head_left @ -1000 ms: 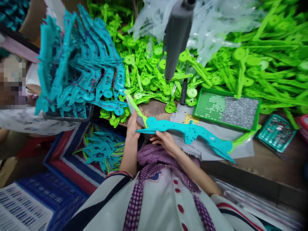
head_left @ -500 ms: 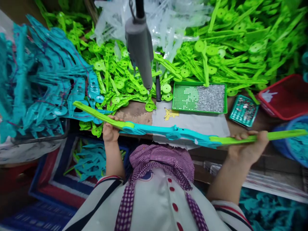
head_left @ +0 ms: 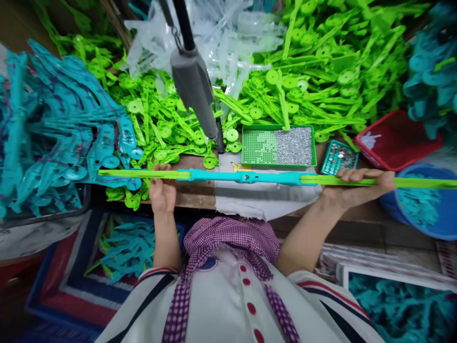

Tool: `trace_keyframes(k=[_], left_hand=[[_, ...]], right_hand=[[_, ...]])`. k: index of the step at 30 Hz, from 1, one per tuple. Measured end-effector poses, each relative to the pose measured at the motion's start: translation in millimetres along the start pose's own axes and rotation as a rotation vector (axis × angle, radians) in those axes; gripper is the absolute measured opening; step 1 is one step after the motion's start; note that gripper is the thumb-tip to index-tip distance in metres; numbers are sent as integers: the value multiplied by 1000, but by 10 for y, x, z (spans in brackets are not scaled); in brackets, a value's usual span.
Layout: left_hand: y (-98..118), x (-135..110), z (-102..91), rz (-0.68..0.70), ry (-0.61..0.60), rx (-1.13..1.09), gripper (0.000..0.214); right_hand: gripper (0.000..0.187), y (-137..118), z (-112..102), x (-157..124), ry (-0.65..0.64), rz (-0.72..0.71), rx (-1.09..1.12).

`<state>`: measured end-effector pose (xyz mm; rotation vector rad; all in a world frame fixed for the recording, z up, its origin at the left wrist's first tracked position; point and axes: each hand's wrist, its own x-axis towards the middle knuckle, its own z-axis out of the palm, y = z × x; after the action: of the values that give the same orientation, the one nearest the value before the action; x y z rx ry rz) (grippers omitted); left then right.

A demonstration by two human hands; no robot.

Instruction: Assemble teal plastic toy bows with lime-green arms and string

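Observation:
I hold a long plastic toy bow (head_left: 246,177) level in front of me, seen edge-on. Its middle is teal and its two limbs are lime green. My left hand (head_left: 162,193) is closed on the left green limb where it meets the teal part. My right hand (head_left: 357,188) is closed round the right green limb, fingers curled over the top. The bow spans almost the whole width of the view, just above a white cloth (head_left: 264,202) on the wooden bench.
A grey tool (head_left: 194,90) hangs from above. Behind it lie heaps of green parts (head_left: 321,71) and clear parts (head_left: 214,33). Teal parts (head_left: 60,128) pile up left. A green screw tray (head_left: 278,145), a small teal tray (head_left: 337,159), a red bin (head_left: 396,140) and a blue tub (head_left: 421,209) stand right.
The bow went from folded near my body to stretched out full length, then from tilted to level. My right hand moved far out to the right along the green limb.

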<state>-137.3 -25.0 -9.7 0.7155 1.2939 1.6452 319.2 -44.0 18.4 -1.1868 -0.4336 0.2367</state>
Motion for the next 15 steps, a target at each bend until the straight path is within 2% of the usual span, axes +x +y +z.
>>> trace_keyframes(k=[2, 4, 5, 6, 7, 9, 11, 12, 13, 15], left_hand=[[-3, -159, 82, 125, 203, 153, 52], [28, -426, 212, 336, 415, 349, 52], [57, -572, 301, 433, 421, 442, 55], [89, -704, 410, 499, 323, 525, 58], [119, -807, 539, 537, 117, 602, 64], [145, -896, 837, 555, -421, 722, 77], [105, -842, 1133, 517, -858, 788, 71], [65, -786, 1257, 504, -998, 819, 60], [19, -726, 1355, 502, -1070, 852, 49], [-68, -630, 1470, 520, -1113, 907, 35]], right_hand=[[31, 48, -22, -23, -33, 8, 3], [29, 109, -83, -79, -103, 11, -60], [29, 138, -120, -117, -144, 10, -101], [28, 161, -160, -156, -185, 11, -139], [28, 177, -202, -191, -217, 13, -168], [27, 176, -309, -226, -271, 30, -196], [26, 131, -482, -196, -364, 79, -229], [28, 97, -601, -156, -428, 115, -266], [31, 59, -739, -102, -481, 144, -318], [38, -6, -1029, 26, -497, 153, -484]])
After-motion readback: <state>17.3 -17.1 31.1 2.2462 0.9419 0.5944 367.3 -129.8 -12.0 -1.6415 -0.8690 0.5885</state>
